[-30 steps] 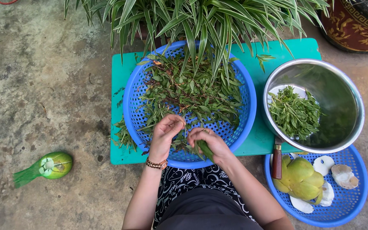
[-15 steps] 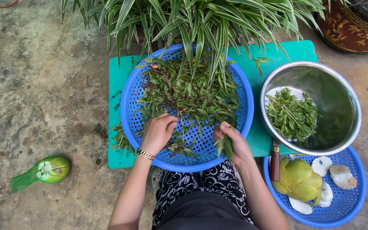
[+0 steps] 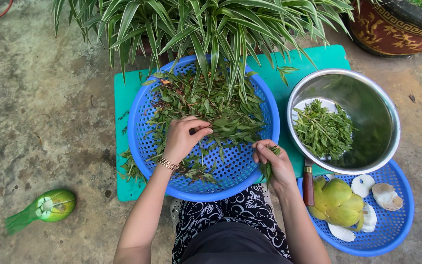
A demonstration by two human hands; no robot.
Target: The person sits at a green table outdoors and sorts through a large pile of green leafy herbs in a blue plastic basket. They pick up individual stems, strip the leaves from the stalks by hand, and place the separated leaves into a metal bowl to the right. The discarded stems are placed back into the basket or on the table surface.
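A large blue perforated basket (image 3: 240,171) holds a heap of leafy green herb stems (image 3: 206,110). My left hand (image 3: 181,139), with a thin bracelet on its wrist, reaches into the heap, fingers pinched on a stem. Over the basket's right rim, my right hand (image 3: 274,161) is closed on a small bunch of green sprigs (image 3: 268,168) that hangs below it. A steel bowl (image 3: 372,112) to the right contains picked herb tips (image 3: 323,129).
Basket and bowl sit on a teal mat (image 3: 125,105) on concrete. A striped-leaf plant (image 3: 211,24) overhangs the basket. A smaller blue basket (image 3: 391,230) holds a trimmed green coconut (image 3: 338,200) and shell pieces; a wooden-handled knife (image 3: 308,186) lies beside it. Another green coconut (image 3: 50,206) lies left.
My hands have parted: the left went up into the herb heap, the right moved right toward the basket's rim with a small bunch of sprigs.
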